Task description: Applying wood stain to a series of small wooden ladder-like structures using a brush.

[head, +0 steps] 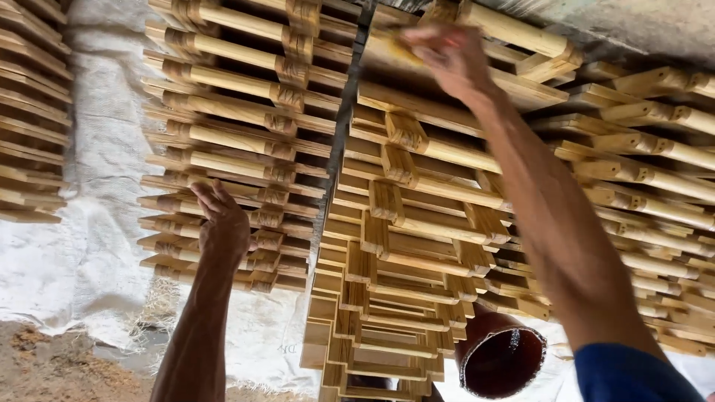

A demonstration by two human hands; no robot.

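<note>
Two hands at stacks of pale wooden frames

The right hand [447, 56] pinches a yellowish pad [398, 46] against the top frame [447, 82] of the middle stack [395, 246], whose slatted frames are jointed from blond wood. The left hand [222, 223], fingers loosely spread, rests on the left stack [238, 141]. A white sheet [82, 246] lies beneath; a red-brown pipe [500, 357] stands beside the middle stack's near end
</note>
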